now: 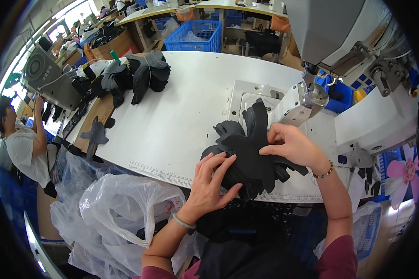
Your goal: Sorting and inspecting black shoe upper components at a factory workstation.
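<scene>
The black pieces [252, 160] lie heaped at the front edge of the worktop [172, 116], left hand [207, 189] spread over them, right hand [294, 148] pinching one's rim; from where I stand, an uneven tug could slide loose ones off

A stack of dark cut pieces [253, 160] is laid over the ruled front edge of a white table [172, 125], near a sewing machine [328, 23]. Its left side is touched by the spread fingers of the left hand [212, 181]; its upper right appears to be pinched by the right hand [291, 146], though the fingertips are partly hidden. Tied bundles [151, 74] are set at the far left.
</scene>
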Available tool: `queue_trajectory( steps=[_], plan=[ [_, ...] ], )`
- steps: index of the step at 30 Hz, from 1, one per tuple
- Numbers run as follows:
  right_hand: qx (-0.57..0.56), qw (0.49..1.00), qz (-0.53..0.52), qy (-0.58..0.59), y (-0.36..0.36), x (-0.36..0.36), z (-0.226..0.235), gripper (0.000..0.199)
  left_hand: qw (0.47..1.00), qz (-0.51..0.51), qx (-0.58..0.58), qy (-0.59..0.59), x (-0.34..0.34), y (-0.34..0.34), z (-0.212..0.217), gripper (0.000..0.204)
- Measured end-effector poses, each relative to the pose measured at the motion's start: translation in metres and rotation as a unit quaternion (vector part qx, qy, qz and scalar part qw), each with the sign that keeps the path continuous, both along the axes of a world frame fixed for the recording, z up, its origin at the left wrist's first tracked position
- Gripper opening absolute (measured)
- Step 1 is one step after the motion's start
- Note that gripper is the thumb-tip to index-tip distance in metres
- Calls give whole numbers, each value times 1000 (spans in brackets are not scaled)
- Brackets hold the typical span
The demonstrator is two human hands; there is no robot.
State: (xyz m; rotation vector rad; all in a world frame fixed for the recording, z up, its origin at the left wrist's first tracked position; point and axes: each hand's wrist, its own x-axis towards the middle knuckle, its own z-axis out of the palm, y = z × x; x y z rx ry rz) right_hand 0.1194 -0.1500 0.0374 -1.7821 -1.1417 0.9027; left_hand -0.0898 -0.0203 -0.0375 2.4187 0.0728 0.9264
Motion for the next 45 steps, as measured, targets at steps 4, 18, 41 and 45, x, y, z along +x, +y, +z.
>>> queue_trajectory(
  steps=[4, 18, 41, 45],
  plan=[
    [9, 964, -21, -266, -1, -19, 5, 24, 1000, 12, 11, 6, 0, 0, 0, 61],
    [12, 932, -72, -355, -14, -20, 7, 34, 998, 27, 52, 2, 0, -1, -7, 59],
    [-132, 944, 167, -252, 20, -7, 34, 31, 995, 49, 87, -4, 1, -3, -12, 58],
    [-144, 920, 187, -313, 14, -20, 51, 26, 996, 39, 79, -16, 1, -3, -16, 57]
  ],
)
